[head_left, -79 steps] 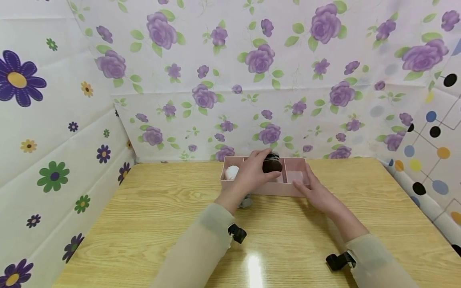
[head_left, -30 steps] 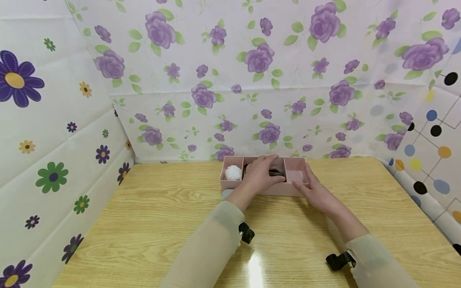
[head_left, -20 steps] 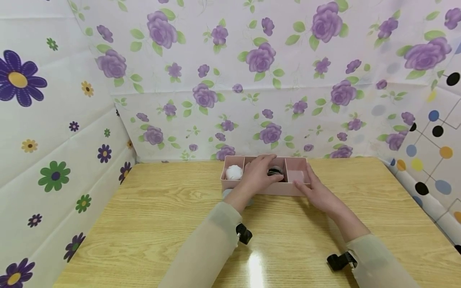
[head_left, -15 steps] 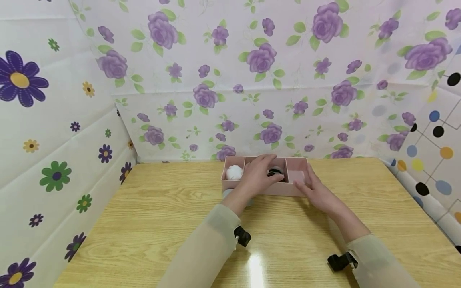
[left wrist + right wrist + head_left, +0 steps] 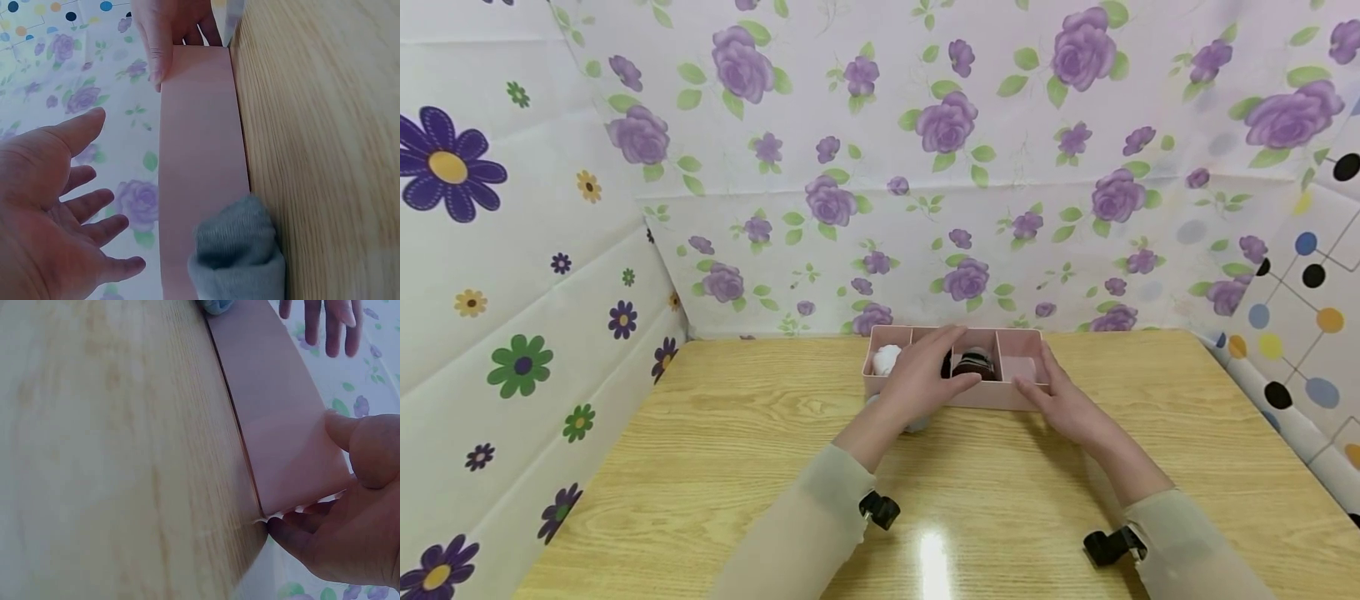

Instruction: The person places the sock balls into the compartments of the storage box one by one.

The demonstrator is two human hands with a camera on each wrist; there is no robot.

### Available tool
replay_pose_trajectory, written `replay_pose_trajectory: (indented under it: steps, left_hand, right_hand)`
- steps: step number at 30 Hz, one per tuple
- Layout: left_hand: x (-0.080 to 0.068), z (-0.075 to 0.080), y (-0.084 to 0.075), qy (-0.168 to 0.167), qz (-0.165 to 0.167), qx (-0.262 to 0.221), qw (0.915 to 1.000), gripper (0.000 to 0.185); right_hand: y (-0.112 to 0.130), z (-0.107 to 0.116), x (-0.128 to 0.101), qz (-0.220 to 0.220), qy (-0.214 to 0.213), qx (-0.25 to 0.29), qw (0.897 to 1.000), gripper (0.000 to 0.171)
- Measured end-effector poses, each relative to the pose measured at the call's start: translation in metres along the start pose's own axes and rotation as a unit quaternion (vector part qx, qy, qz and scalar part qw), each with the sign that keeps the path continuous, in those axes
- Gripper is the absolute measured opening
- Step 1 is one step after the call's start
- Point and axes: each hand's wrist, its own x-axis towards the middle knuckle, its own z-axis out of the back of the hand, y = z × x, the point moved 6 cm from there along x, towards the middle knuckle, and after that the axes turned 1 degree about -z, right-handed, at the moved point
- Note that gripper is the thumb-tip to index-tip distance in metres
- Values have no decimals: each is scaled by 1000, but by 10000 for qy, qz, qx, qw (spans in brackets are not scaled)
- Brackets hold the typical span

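Oddly, no legible labels: right hand (image 5: 1070, 406) fingers grip pink tray (image 5: 977, 397); left hand (image 5: 921, 375) open.

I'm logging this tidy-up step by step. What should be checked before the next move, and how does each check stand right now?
1. Left hand empty, fingers relaxed: ok.
2. Dark round item inside the middle compartment of the pink plastic organiser box: ok.
3. Right hand holds the box's right end: ok.
4. Grey rolled sock outside, against the box's front wall: ok.
5. White ball in the left compartment: ok.
6. Right compartment's contents: cannot tell.
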Motion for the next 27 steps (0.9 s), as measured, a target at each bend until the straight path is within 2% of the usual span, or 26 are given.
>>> replay_pose_trajectory:
  steps: [7, 18, 27]
  left_hand:
    - [-14, 7, 7, -135, -92, -190, 9997, 78]
    - [-49, 19, 21, -127, -352, 567, 9977, 76]
    - [-74, 19, 31, -69, -367, 497, 9981, 74]
  right_hand:
    - [0, 1, -1, 10, -38, -38, 10000, 102]
    - [1, 0, 0, 57, 0, -25, 10000, 102]
    - [-3, 0, 3, 82, -11, -29, 10000, 104]
